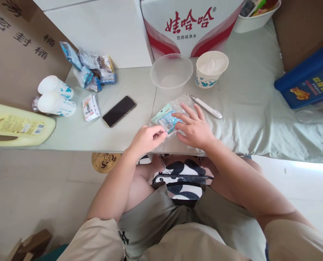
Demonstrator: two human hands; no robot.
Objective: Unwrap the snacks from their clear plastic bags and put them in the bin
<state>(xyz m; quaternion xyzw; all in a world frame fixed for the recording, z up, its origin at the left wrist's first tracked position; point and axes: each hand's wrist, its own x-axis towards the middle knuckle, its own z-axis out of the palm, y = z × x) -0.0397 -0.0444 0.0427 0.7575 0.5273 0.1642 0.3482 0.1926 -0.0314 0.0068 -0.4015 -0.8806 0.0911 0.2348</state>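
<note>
A clear plastic packet with a blue and green label (164,119) lies flat near the front edge of the cloth-covered surface. My left hand (149,138) is closed, with thumb and forefinger pinching the packet's near edge. Spread fingers of my right hand (194,126) rest flat over the packet's right side, covering part of it. Just beyond that hand lies a white pen-shaped cutter (207,107). Behind the packet stands a clear plastic bowl (172,74), and to its right a paper cup (208,78) with white, crumpled-looking material inside.
Left of my hands are a phone (119,111), a small white packet (91,108), two paper cups (58,104), snack wrappers (92,69) and a yellow jug (20,125). A white and red carton (188,27) stands behind. A blue container (308,79) is at right.
</note>
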